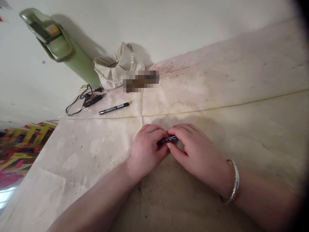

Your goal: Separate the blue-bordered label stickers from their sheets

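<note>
Stained cloth (241, 129) lies beneath, left hand (148, 151) and right hand (196, 149) together, both clamped on a dark object (170, 139), pen (114, 108) beyond the left!

- Small craft workspace by the look; home or shop unclear.
- Stained, covered table (241, 135) against plain wall (188, 25).
- Corded glue gun (93, 100), apparently, near handbag (123, 61).

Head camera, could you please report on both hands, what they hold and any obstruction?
Left hand and right hand both gripping small dark object. Partly hidden in the grip. Black pen lying apart, not blocking either.
</note>
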Demonstrator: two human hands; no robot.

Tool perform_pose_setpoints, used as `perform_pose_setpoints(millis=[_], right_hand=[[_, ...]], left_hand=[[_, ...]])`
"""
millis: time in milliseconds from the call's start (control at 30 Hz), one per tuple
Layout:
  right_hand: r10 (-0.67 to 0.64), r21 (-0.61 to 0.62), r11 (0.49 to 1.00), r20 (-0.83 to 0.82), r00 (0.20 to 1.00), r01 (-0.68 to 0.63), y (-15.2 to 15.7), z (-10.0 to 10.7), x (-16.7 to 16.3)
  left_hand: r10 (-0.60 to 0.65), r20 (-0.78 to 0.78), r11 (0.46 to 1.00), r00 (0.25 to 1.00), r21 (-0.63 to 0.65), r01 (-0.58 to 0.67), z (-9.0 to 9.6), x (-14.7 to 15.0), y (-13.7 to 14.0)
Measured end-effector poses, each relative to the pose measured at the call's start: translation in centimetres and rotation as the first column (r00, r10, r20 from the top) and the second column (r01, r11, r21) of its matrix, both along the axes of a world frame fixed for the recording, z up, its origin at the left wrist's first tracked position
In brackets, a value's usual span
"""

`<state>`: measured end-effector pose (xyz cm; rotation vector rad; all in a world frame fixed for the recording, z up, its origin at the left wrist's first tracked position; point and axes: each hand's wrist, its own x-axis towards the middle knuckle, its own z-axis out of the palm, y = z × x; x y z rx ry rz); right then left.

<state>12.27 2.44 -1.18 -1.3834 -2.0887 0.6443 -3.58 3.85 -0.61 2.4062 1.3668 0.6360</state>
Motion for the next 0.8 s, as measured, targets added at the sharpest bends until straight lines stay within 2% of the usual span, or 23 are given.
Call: perform_pose_setpoints(millis=[600,800], right_hand=[[-0.006,-0.001,1.000,-0.022,1.000,0.006,-0.06,-0.16,0.02],[0.000,0.012,1.000,-0.020,1.000,0.001,0.06,-0.24,-0.06]], left_hand=[[-0.006,0.038,1.000,0.999,-0.004,0.006,-0.14,-0.05,-0.04],[-0.014,-0.004,1.000,1.000,0.010,0.014,-0.10,-0.03,-0.05]])
